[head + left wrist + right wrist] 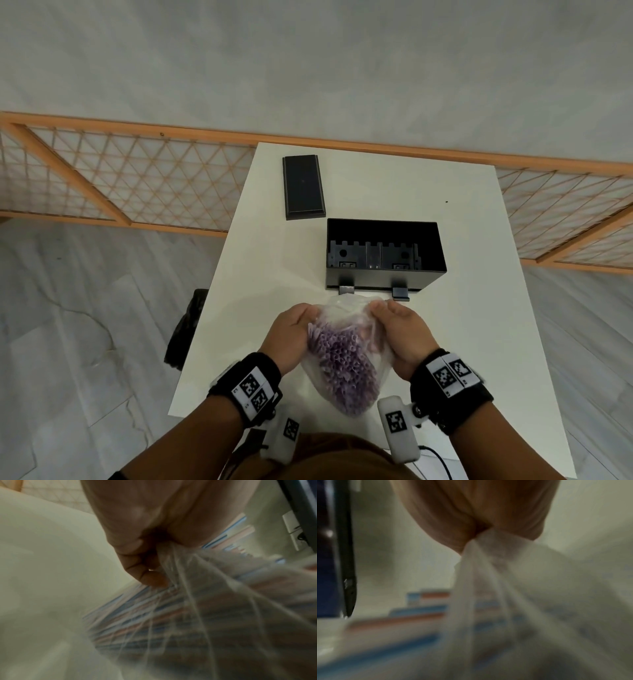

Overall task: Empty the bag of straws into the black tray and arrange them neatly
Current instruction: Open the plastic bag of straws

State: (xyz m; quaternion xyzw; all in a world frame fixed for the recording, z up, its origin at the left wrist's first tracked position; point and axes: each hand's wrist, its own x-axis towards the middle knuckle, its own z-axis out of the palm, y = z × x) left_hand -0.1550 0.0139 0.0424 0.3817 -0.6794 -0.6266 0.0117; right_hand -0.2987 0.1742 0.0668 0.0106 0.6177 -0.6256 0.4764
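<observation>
A clear plastic bag (342, 315) full of straws (346, 370) lies on the white table (260, 274) just in front of me; the straw ends look purple from above. My left hand (294, 329) grips the bag's left side, its fingers (137, 563) curled into the bunched plastic (188, 574). My right hand (397, 329) grips the right side, with gathered plastic (488, 555) pinched in its fist (471, 520). Striped straws (412, 609) show through the film. The black tray (383, 253), open and deep, stands just beyond the bag.
A flat black lid (303, 186) lies at the table's far left. A dark bag (186, 329) hangs off the left table edge. A wooden lattice screen (120, 178) runs behind the table. Bare tabletop lies right of the tray.
</observation>
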